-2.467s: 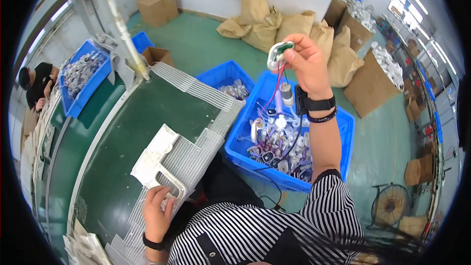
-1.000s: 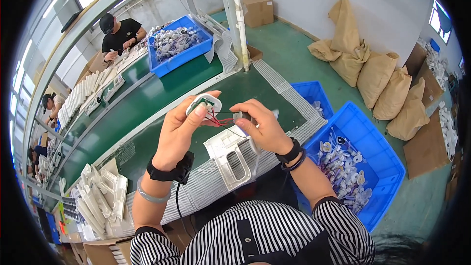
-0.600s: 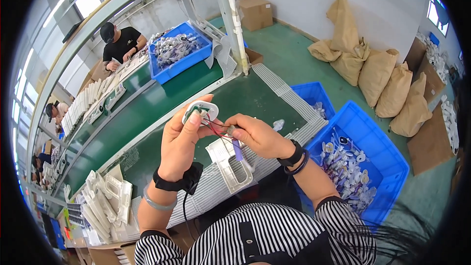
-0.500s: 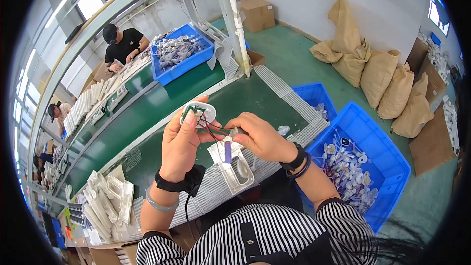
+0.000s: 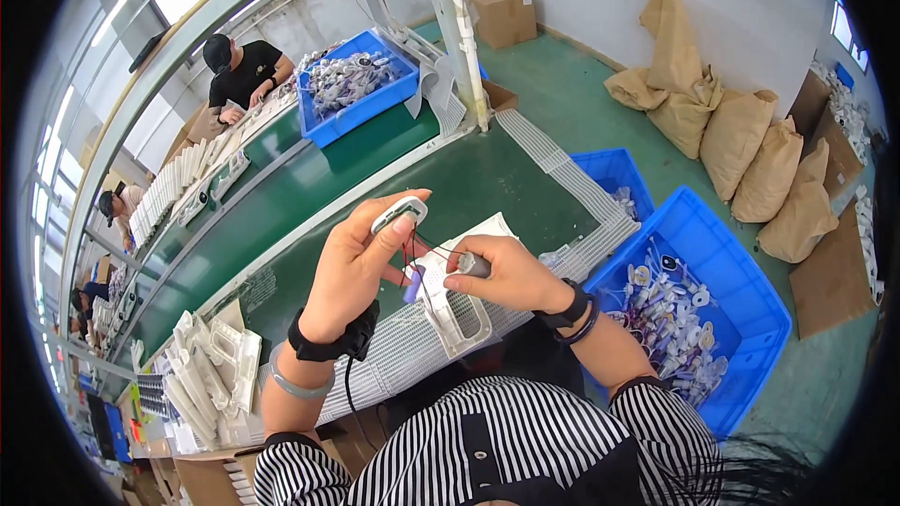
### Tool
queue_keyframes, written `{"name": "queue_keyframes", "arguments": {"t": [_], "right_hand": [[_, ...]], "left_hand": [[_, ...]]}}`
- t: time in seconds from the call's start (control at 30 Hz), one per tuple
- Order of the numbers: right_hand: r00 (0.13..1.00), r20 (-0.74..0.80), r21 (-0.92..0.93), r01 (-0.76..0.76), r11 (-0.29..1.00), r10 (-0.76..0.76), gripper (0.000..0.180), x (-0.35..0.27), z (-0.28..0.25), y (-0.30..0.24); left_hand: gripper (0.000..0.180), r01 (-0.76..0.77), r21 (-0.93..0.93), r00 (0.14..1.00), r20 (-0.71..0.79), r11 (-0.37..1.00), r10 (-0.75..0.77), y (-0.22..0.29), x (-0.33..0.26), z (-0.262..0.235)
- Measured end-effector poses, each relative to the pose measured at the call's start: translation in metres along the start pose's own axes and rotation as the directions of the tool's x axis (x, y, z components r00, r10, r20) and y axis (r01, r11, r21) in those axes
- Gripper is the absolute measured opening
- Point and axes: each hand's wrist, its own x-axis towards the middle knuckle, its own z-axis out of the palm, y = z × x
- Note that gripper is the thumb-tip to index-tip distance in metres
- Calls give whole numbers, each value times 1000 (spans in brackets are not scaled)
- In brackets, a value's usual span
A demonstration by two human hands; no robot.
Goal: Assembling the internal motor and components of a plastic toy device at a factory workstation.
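My left hand (image 5: 347,253) is closed on a white oval plastic cap (image 5: 400,212) with a green circuit board inside, tilted between thumb and fingers. Red and black wires run down from it. In my right hand (image 5: 514,274) a small grey cylindrical motor (image 5: 473,265) is pinched between thumb and fingers. A purple battery cell (image 5: 412,285) hangs at the wires between my hands, beside the left fingertips. Under my hands lies a white plastic housing half (image 5: 465,326) with a loop-shaped handle opening. My right hand hides part of it.
White housing parts (image 5: 208,370) are piled at my left. Beside my right arm stands a blue bin (image 5: 750,337) of small parts, with another blue bin (image 5: 609,173) behind. Across the green bench (image 5: 525,187) sits a blue tray (image 5: 361,122). A co-worker (image 5: 246,80) works far left.
The grey motor now shows clearly in my right hand. The purple cell has swung left, off the housing. The cap in my left hand has tilted more edge-on.
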Motion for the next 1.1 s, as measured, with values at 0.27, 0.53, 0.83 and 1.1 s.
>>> {"name": "queue_keyframes", "arguments": {"t": [0.27,0.53,0.83,1.1], "right_hand": [[986,129,515,-155,843,103,27,-9,22,8],[940,281,865,-161,475,-194,28,-14,20,14],[924,356,783,-214,584,-139,25,-11,-13,18],[937,337,645,-162,747,-88,22,-9,-13,9]], "left_hand": [[45,152,-298,988,27,942,-150,-12,3,9],[47,28,-272,997,-59,962,-46,-17,2,24],[40,-93,-149,995,-44,985,87,-31,-4,17],[34,-208,-96,975,-99,973,198,-35,-2,16]]}}
